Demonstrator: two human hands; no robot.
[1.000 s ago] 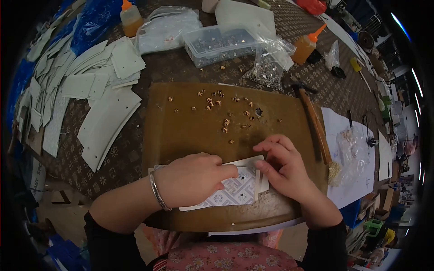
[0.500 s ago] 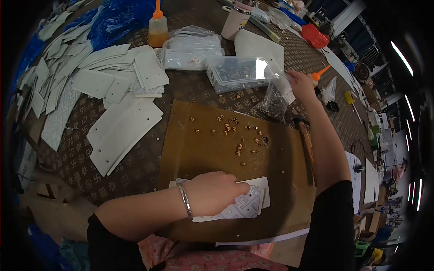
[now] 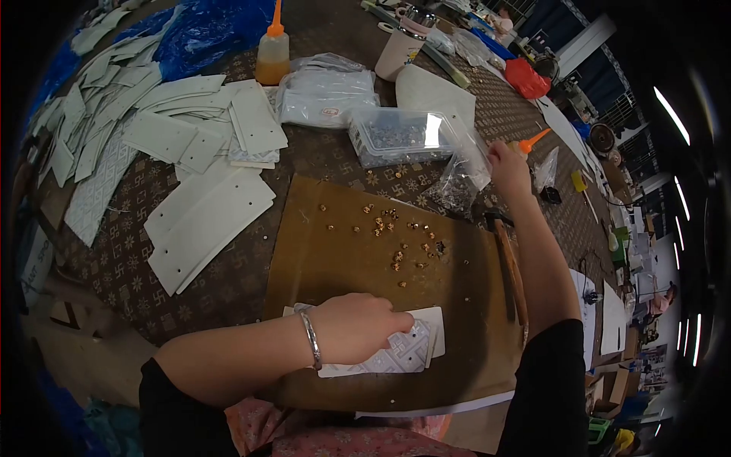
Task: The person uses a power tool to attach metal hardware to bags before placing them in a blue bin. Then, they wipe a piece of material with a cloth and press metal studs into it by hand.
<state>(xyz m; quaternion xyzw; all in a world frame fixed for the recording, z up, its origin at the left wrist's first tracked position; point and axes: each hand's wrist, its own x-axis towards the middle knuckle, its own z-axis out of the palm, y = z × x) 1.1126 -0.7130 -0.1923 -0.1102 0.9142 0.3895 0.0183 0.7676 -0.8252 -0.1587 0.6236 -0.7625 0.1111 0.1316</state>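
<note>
My left hand [image 3: 354,329], with a silver bracelet at the wrist, rests closed on a small stack of pale patterned pieces [image 3: 411,352] with small holes. My index finger and thumb are near the stack's right part, and its left part is mostly under my hand. Farther out, my right hand [image 3: 509,169] has its fingers curled at the top of a clear plastic bag [image 3: 457,186] holding small dark-looking bits. Its fingertips are partly hidden. Gold-coloured small studs [image 3: 384,222] lie scattered on the brown board [image 3: 320,259] between my hands.
A lidded clear box [image 3: 396,137] of small metal parts stands beside the bag. A hammer [image 3: 509,263] lies at the board's right. Behind are glue bottles [image 3: 272,61] with orange tips, a cup [image 3: 400,53] and wrapped packs [image 3: 327,95]. White panels [image 3: 209,221] are piled left.
The whole view has shifted slightly, with the table things lower in it. Both hands stay at nearly the same places on the stack and the bag.
</note>
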